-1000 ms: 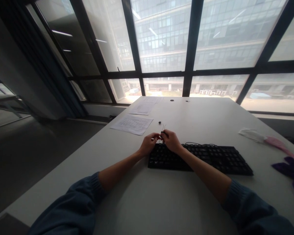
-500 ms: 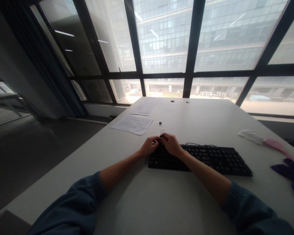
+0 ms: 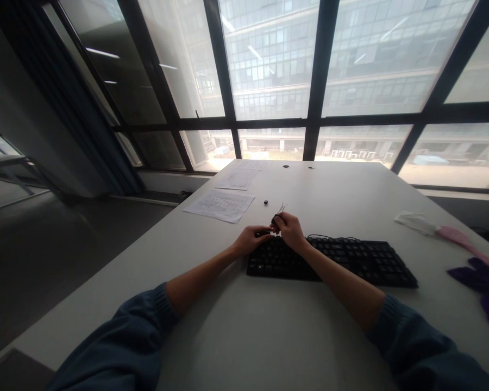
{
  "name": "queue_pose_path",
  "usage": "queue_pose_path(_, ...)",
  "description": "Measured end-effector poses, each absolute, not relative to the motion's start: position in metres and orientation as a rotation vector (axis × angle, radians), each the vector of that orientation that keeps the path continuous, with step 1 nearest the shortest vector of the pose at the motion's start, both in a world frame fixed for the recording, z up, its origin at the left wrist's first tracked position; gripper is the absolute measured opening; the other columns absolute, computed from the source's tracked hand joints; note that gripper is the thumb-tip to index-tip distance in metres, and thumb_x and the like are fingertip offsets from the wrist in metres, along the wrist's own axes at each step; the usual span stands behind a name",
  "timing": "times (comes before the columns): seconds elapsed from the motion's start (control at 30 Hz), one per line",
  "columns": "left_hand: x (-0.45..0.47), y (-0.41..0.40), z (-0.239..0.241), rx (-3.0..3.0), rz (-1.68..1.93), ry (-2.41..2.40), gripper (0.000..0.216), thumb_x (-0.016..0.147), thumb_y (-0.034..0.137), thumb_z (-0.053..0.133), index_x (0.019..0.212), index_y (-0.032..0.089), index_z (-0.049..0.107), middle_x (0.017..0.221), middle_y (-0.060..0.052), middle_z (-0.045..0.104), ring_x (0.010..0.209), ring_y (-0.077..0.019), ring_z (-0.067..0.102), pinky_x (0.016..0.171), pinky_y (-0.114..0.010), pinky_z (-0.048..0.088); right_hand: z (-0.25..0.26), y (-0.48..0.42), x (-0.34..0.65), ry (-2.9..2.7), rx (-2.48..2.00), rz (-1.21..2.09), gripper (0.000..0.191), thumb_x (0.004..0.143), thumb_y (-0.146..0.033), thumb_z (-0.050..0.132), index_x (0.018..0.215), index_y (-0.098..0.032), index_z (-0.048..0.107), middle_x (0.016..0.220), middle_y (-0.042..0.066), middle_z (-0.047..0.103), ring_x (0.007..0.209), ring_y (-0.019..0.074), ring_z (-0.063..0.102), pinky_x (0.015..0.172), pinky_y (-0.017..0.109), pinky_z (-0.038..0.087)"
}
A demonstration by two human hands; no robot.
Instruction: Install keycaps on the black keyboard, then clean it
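Observation:
A black keyboard (image 3: 350, 260) lies on the white table under my hands. My right hand (image 3: 291, 229) is closed over the keyboard's upper left part, gripping what looks like a wire keycap puller (image 3: 282, 208). Its two thin prongs point up and away from me, and the fingers cover most of its body. At the keyboard's top left corner, my left hand (image 3: 250, 240) has thumb and fingers drawn together. Whatever sits between them is dark and too small to make out. A small black keycap-like piece (image 3: 265, 202) rests on the table beyond the hands.
Printed paper sheets (image 3: 222, 205) lie at the table's left side. On the right are a white and pink cloth-like item (image 3: 452, 234) and a dark purple one (image 3: 478, 277). Two small dark spots (image 3: 286, 166) show near the far edge, before the windows.
My right hand has lifted slightly and shifted right, away from the left fingers. The wire prongs have tilted over to the right. My left hand stays nearly in place.

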State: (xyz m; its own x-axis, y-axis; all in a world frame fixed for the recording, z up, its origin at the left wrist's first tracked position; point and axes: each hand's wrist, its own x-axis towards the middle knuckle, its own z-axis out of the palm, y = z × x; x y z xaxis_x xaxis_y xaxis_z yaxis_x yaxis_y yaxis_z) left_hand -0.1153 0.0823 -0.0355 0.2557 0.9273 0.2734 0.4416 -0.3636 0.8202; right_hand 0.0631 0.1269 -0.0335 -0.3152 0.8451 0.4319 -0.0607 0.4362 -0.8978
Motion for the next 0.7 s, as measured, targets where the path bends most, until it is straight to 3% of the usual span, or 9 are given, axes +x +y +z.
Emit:
queue_pose_path(0.17, -0.111, 0.079, -0.034, 1.867, 1.144, 1.195, 0.040, 0.084, 0.045, 0.071, 0.109, 0.015, 0.076, 0.108, -0.009, 0.077, 0.098, -0.0252, 0.072, 0.088, -0.033, 0.057, -0.033, 0.125, 0.062, -1.700, -0.679, 1.019, 0.021, 0.091, -0.035, 0.053, 0.078, -0.020, 0.060, 0.066, 0.000, 0.064, 0.061, 0.0150, 0.059, 0.060, 0.026, 0.047)
queue_pose_path(0.33, -0.109, 0.077, -0.028, 1.864, 1.152, 1.218, 0.037, 0.086, 0.045, 0.069, 0.106, 0.015, 0.077, 0.097, -0.005, 0.079, 0.094, -0.0259, 0.072, 0.085, -0.033, 0.056, -0.029, 0.117, 0.063, -1.871, -0.631, 0.823, 0.018, 0.091, -0.030, 0.053, 0.078, -0.020, 0.061, 0.071, 0.000, 0.064, 0.069, 0.0149, 0.057, 0.068, 0.026, 0.045)
queue_pose_path(0.5, -0.115, 0.083, -0.030, 1.649, 1.177, 1.165, 0.044, 0.077, 0.044, 0.079, 0.109, 0.014, 0.077, 0.104, -0.007, 0.078, 0.098, -0.0267, 0.072, 0.094, -0.037, 0.054, -0.032, 0.121, 0.062, -1.680, -0.685, 0.926, 0.022, 0.092, -0.034, 0.051, 0.077, -0.020, 0.059, 0.070, 0.001, 0.066, 0.062, 0.0150, 0.059, 0.062, 0.026, 0.047)
queue_pose_path(0.7, -0.130, 0.107, -0.041, 1.594, 1.221, 1.235, 0.049, 0.083, 0.042, 0.073, 0.122, 0.012, 0.067, 0.104, -0.013, 0.077, 0.091, -0.0221, 0.072, 0.087, -0.038, 0.057, -0.037, 0.127, 0.060, -1.573, -0.715, 0.986, 0.022, 0.092, -0.039, 0.054, 0.081, -0.020, 0.059, 0.069, 0.002, 0.067, 0.057, 0.0145, 0.059, 0.056, 0.025, 0.046)
